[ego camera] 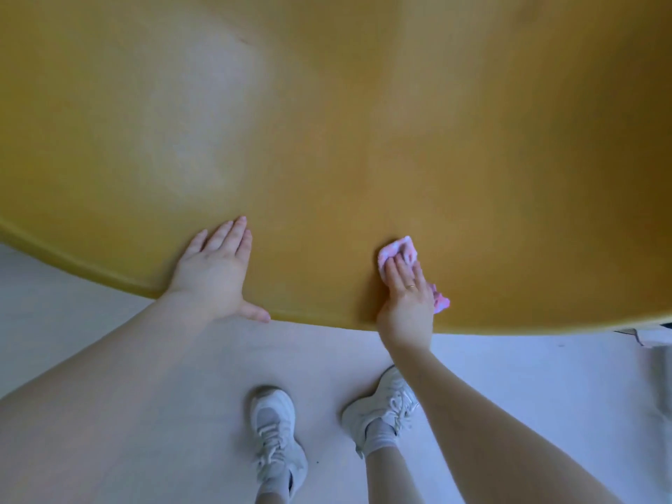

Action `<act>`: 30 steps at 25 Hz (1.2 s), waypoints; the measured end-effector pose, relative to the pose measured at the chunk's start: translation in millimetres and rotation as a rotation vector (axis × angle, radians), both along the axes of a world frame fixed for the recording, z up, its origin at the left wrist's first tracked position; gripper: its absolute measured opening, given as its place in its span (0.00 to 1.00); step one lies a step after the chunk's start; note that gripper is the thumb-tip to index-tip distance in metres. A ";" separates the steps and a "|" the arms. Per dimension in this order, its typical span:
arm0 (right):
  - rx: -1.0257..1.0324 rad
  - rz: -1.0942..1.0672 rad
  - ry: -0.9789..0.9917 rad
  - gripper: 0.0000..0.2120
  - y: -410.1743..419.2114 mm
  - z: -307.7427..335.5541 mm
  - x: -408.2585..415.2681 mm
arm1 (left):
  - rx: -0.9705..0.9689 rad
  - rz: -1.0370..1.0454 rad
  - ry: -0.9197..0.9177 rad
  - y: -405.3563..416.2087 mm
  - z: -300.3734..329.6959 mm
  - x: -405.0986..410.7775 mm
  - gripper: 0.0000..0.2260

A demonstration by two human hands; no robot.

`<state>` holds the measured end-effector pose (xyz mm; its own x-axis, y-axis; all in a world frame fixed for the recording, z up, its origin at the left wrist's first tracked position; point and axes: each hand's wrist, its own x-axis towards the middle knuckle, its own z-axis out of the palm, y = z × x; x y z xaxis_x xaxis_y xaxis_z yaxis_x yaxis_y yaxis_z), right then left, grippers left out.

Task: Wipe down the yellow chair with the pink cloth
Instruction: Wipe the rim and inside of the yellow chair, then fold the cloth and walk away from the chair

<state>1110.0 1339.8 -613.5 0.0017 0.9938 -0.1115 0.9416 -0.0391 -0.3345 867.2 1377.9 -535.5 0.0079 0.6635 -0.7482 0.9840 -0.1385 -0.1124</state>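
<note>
The yellow chair point(327, 121) fills the whole upper part of the head view as one broad, smooth curved surface with a rounded lower rim. My left hand point(214, 274) lies flat on it near the rim, fingers together and thumb hooked along the edge. To the right, my right hand point(409, 296) presses the pink cloth point(398, 251) flat against the yellow surface just above the rim. The crumpled cloth sticks out beyond the fingertips and again at the hand's right side. A ring shows on one finger of that hand.
Below the chair's rim lies a pale floor point(527, 376). My two feet in white sneakers point(276, 438) stand on it close to the chair. A small dark and white object point(651, 336) peeks out at the right edge under the rim.
</note>
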 end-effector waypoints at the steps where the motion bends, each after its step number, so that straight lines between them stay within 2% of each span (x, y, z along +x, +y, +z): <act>1: -0.022 -0.005 0.031 0.31 -7.8 4.1 -20.8 | -0.010 -0.002 -0.001 -1.5 1.8 -3.4 0.56; 4: -0.113 -0.002 0.089 0.29 -28.3 21.4 -88.3 | 0.008 0.020 -0.040 -8.4 6.2 -13.4 0.51; 6: -0.183 0.049 0.199 0.28 -37.4 34.7 -129.9 | 0.020 0.063 -0.115 -15.8 13.3 -22.2 0.45; 8: -0.281 0.113 0.464 0.26 -35.7 52.6 -153.1 | 0.019 0.112 -0.215 -23.0 27.9 -33.1 0.37; 11: -0.523 -0.094 0.805 0.23 -4.9 107.6 -148.5 | 0.048 0.013 -0.302 -29.8 73.5 -49.1 0.30; 13: -0.592 -0.204 0.998 0.22 11.7 155.2 -132.8 | 0.072 0.184 -0.477 -29.7 105.3 -52.7 0.28; 14: -0.597 -0.201 1.048 0.22 17.3 181.1 -125.1 | 0.049 0.389 -0.639 -28.3 123.1 -48.6 0.25; 16: -0.593 -0.155 1.032 0.20 23.2 227.6 -114.1 | 0.020 0.804 -1.013 -27.2 159.5 -31.8 0.16; 17: -0.565 -0.134 0.986 0.21 24.2 251.7 -109.5 | 0.002 0.946 -1.138 -27.3 181.8 -20.3 0.10; 19: -0.503 -0.108 0.901 0.26 23.6 301.9 -100.3 | 0.061 0.991 -1.229 -29.1 220.4 -0.1 0.07; 22: -0.549 -0.073 0.848 0.38 17.2 380.0 -80.8 | 0.214 1.068 -1.294 -31.4 278.0 17.3 0.11; 24: -0.566 -0.017 0.751 0.39 14.6 421.1 -66.0 | 0.259 1.030 -1.323 -35.7 313.8 22.0 0.12; 25: -0.565 0.028 0.679 0.37 11.2 442.2 -56.4 | 0.255 0.977 -1.334 -43.3 332.6 25.3 0.14; 27: -0.547 0.111 0.601 0.25 -0.4 480.1 -41.3 | 0.234 0.842 -1.334 -63.5 362.9 32.0 0.16; 30: -0.506 0.253 0.625 0.06 -26.2 515.8 -23.4 | 0.296 0.721 -1.278 -100.8 398.6 44.5 0.14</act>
